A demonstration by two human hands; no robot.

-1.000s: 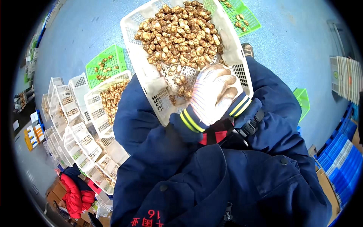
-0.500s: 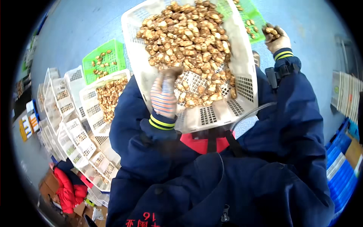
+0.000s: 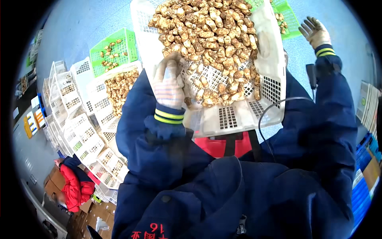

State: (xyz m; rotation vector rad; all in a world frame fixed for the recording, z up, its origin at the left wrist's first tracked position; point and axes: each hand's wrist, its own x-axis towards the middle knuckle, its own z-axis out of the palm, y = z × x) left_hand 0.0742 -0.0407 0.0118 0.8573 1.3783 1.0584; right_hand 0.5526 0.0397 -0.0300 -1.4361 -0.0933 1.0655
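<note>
A large white slatted crate rests in front of me over my lap, its far part heaped with small knobbly brown-and-cream pieces that look like mushrooms. Toward its near end the pile thins and the perforated bottom shows. My left hand, in a striped glove, is inside the left side of the crate, fingers curled together; what they hold, if anything, is hidden. Out beyond the crate's right side, my gloved right hand is raised with fingers spread and nothing in it. Nearest to it is a green crate with a few pieces.
To the left stand another green crate with scattered pieces and a white crate holding more. Several white crates are stacked beyond. A person in red is at lower left. A cable loops by my crate's right corner.
My right hand held several pieces before; now it is empty, spread and farther right. My left hand has drawn its fingers in along the crate's left side. The view has shifted slightly.
</note>
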